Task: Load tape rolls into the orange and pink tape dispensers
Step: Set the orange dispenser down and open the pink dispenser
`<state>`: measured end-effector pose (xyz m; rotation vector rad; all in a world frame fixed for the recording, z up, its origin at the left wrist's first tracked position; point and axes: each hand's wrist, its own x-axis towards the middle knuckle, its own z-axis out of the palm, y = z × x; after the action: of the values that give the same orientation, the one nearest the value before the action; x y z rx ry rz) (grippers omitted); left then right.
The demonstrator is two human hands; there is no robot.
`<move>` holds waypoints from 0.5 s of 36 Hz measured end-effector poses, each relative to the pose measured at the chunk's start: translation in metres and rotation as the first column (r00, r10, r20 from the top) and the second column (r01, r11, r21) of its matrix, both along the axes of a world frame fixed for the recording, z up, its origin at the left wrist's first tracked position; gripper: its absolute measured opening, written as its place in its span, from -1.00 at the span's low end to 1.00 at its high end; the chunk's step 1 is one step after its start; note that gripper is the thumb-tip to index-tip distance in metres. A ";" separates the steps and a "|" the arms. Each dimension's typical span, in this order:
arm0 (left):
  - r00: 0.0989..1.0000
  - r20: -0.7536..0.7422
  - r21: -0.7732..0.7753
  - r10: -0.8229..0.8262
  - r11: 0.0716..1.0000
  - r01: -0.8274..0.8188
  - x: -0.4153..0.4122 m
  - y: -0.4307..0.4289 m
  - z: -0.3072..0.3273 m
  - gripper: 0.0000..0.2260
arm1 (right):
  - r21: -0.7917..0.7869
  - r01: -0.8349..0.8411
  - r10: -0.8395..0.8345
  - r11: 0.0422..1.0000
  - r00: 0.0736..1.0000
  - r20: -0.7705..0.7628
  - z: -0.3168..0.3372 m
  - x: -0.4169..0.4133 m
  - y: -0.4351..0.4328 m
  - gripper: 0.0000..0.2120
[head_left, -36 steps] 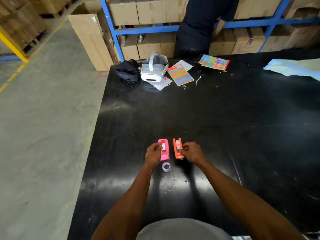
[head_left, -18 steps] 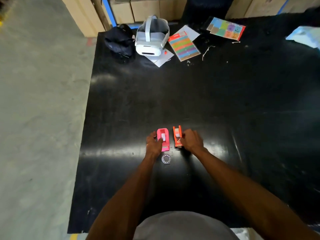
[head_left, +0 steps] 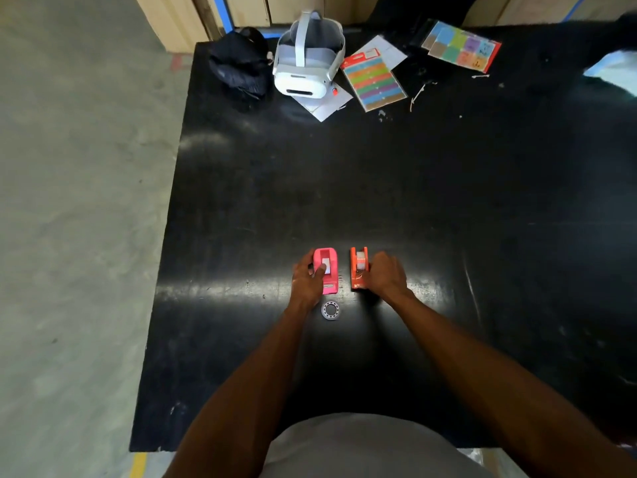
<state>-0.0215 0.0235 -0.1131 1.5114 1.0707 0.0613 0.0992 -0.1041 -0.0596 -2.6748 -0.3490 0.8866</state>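
Observation:
A pink tape dispenser [head_left: 328, 262] lies on the black table [head_left: 379, 188], a white piece showing in its well. My left hand [head_left: 306, 279] grips its left side, thumb over the top. Just to the right stands an orange tape dispenser [head_left: 358, 267] with a clear roll inside it. My right hand [head_left: 386, 277] holds its right side. A loose tape roll [head_left: 330, 310] lies flat on the table just below the pink dispenser, touched by neither hand.
At the table's far edge sit a black pouch [head_left: 241, 63], a white headset [head_left: 308, 60] on papers, and two colourful sticker sheets [head_left: 374, 81] [head_left: 463, 46]. The table's left edge drops to the concrete floor [head_left: 79, 201]. Cardboard boxes stand behind.
The view has tilted down and closer over the table. Both hands stay on their dispensers; my left thumb now rests on top of the pink one.

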 end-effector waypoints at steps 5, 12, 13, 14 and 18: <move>0.998 -0.013 0.018 -0.061 0.998 0.061 -0.002 0.002 0.001 -0.55 | -0.012 -0.012 0.012 1.000 0.999 0.051 0.004 -0.003 -0.004 -0.84; 0.996 0.011 -0.075 -0.089 0.993 0.089 -0.008 0.004 0.006 -0.52 | 0.002 -0.026 0.025 1.000 0.994 0.103 0.006 -0.007 -0.013 -0.90; 0.996 0.019 -0.088 -0.092 0.992 0.093 -0.009 0.004 0.008 -0.52 | 0.013 -0.030 0.028 0.999 0.994 0.109 0.006 -0.009 -0.015 -0.90; 0.995 0.024 -0.095 -0.097 0.990 0.099 -0.011 0.003 0.014 -0.52 | 0.022 -0.035 0.032 0.999 0.993 0.117 0.008 -0.010 -0.016 -0.90; 0.994 0.030 -0.151 -0.105 0.983 0.109 -0.018 -0.002 0.028 -0.57 | 0.034 -0.031 0.025 0.999 0.990 0.142 0.020 -0.017 -0.023 -0.87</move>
<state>-0.0395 0.0217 -0.0846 1.4241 0.9535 -0.0774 0.0820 -0.1267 -0.0391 -2.7120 -0.4314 0.6933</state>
